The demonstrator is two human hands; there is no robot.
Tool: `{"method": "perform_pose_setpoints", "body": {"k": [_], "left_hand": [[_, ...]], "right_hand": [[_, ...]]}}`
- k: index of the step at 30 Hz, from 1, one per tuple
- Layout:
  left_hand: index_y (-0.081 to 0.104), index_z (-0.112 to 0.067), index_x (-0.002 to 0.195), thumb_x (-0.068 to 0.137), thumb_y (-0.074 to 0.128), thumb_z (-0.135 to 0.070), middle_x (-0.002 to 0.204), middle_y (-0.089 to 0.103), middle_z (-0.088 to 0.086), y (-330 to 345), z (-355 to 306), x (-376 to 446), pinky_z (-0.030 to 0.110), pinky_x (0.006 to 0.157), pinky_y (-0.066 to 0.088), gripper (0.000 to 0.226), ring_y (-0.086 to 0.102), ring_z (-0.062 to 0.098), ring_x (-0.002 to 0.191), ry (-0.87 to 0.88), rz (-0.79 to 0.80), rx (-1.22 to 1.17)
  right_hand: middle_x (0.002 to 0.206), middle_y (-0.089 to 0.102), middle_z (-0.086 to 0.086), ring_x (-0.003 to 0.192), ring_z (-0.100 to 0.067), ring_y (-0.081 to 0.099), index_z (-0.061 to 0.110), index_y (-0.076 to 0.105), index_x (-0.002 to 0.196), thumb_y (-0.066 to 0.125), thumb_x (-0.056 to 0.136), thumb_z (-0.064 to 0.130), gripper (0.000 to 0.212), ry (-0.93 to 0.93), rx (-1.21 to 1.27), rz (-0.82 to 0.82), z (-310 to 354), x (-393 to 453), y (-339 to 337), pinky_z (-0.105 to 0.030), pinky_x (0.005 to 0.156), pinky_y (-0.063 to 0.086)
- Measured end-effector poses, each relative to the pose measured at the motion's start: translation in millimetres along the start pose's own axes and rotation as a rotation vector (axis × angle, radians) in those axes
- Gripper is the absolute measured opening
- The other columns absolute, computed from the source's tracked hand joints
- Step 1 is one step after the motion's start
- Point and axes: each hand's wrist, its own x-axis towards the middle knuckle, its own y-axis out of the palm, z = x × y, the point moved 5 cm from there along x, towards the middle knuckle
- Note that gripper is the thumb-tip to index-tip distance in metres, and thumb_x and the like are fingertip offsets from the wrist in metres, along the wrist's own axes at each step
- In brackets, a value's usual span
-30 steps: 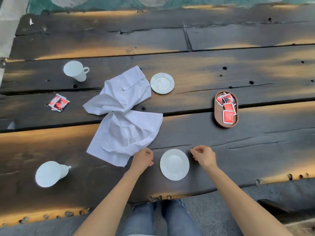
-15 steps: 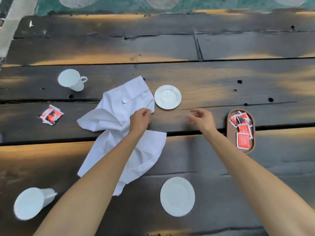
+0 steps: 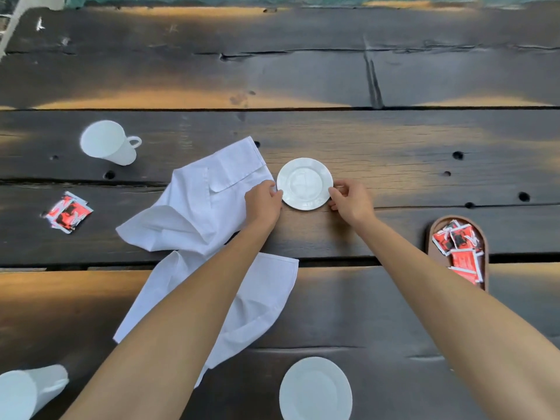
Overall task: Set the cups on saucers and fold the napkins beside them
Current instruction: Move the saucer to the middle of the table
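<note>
The far saucer (image 3: pixel 304 183) is small, round and white, with a raised rim and a faint embossed border; it lies flat on the dark plank table (image 3: pixel 394 165), on the middle board. A near saucer (image 3: pixel 315 389), plain and white, sits at the table's near edge, bare.

2 white napkins lie rumpled left of the far saucer: the upper napkin (image 3: pixel 200 204) is crumpled with 1 corner turned back, its right edge just beside the far saucer's rim; the lower napkin (image 3: pixel 242 301) spreads loosely toward the near edge, partly hidden under the left forearm. The far cup (image 3: pixel 107 143) stands at the far left, its handle pointing right, well apart from either saucer; the near cup (image 3: pixel 28 392) shows at the bottom left corner, cut off by the frame. A loose pile of red sachets (image 3: pixel 68 212) lies left of the napkins; a brown oval tray (image 3: pixel 481 234) at the right holds more red packets.

The left hand (image 3: pixel 263 201) rests on the upper napkin's right edge, its fingertips curled against the far saucer's left rim; the right hand (image 3: pixel 351 201) pinches the right rim between thumb and fingers. The saucer thus sits between the 2 hands, held at opposite sides and flat on the wood. Whether the left fingers also catch cloth, I cannot tell.
</note>
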Motion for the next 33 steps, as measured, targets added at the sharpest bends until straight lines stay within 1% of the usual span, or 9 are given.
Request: {"method": "perform_pose_setpoints", "body": {"k": [3,6,9,13,16,20,24,28,33], "left_hand": [[0.053,-0.027,0.068,0.090,0.055,-0.001,0.090,0.072,0.022,3,-3,6,0.042,0.086,0.054,0.034,0.068,0.033,0.089,-0.024,-0.028,0.017],[0.072,-0.010,0.095,0.086,0.058,0.004,0.087,0.073,0.017,7,-2,9,0.032,0.078,0.055,0.021,0.068,0.025,0.085,-0.050,-0.043,-0.021],[0.073,-0.012,0.096,0.086,0.056,0.004,0.081,0.074,0.014,12,-4,11,0.013,0.062,0.046,0.026,0.063,0.008,0.067,-0.043,-0.053,-0.052],[0.064,-0.024,0.082,0.085,0.049,0.006,0.084,0.073,0.020,14,-5,11,0.018,0.064,0.043,0.034,0.061,0.016,0.072,-0.044,-0.069,-0.092],[0.074,-0.017,0.098,0.087,0.050,0.003,0.080,0.073,0.014,13,-5,10,0.015,0.065,0.046,0.034,0.070,0.022,0.080,-0.073,-0.059,-0.120],[0.070,-0.012,0.114,0.093,0.051,-0.006,0.077,0.072,0.002,3,-1,-2,0.018,0.074,0.047,0.029,0.068,0.014,0.082,-0.081,-0.072,-0.168],[0.066,-0.010,0.122,0.096,0.054,-0.009,0.085,0.070,-0.002,-16,9,-25,0.026,0.084,0.057,0.029,0.069,0.012,0.080,-0.074,-0.092,-0.254],[0.069,-0.012,0.119,0.094,0.060,-0.015,0.089,0.071,-0.002,-43,19,-55,0.003,0.067,0.047,0.027,0.069,0.006,0.076,-0.055,-0.107,-0.277],[0.070,-0.017,0.117,0.090,0.067,-0.021,0.099,0.074,0.006,-82,36,-103,0.027,0.087,0.055,0.028,0.070,0.019,0.096,-0.057,-0.068,-0.384]], "right_hand": [[0.080,0.074,-0.012,0.073,-0.025,0.070,0.007,0.065,0.107,0.055,0.089,0.011,0.021,0.042,0.020,-0.012,1,5,1,-0.047,0.086,0.056],[0.077,0.072,-0.010,0.070,-0.021,0.069,0.009,0.064,0.105,0.058,0.087,0.007,0.020,0.052,0.036,-0.020,3,7,-3,-0.046,0.082,0.058],[0.073,0.070,-0.003,0.068,-0.017,0.068,0.011,0.065,0.104,0.059,0.086,0.004,0.020,0.038,0.035,-0.026,7,10,-10,-0.041,0.080,0.059],[0.078,0.070,-0.006,0.069,-0.017,0.067,0.009,0.065,0.106,0.058,0.087,0.003,0.021,0.036,0.047,-0.010,9,13,-12,-0.036,0.080,0.059],[0.080,0.071,-0.005,0.070,-0.018,0.067,0.009,0.064,0.107,0.059,0.088,0.007,0.019,0.046,0.072,-0.007,8,12,-13,-0.035,0.078,0.059],[0.084,0.067,-0.008,0.079,-0.028,0.070,0.003,0.060,0.112,0.062,0.091,0.013,0.023,0.144,0.188,-0.003,0,5,-16,-0.043,0.081,0.059],[0.085,0.068,-0.009,0.072,-0.021,0.066,0.002,0.061,0.111,0.065,0.091,0.020,0.027,0.154,0.226,-0.022,3,-15,-24,-0.039,0.077,0.059],[0.082,0.068,-0.008,0.071,-0.020,0.065,0.002,0.064,0.108,0.065,0.091,0.018,0.024,0.119,0.248,-0.029,13,-50,-31,-0.032,0.068,0.058],[0.086,0.068,-0.011,0.072,-0.020,0.063,0.001,0.064,0.112,0.067,0.090,0.013,0.025,0.108,0.356,0.023,31,-113,-23,-0.025,0.067,0.057]]}}
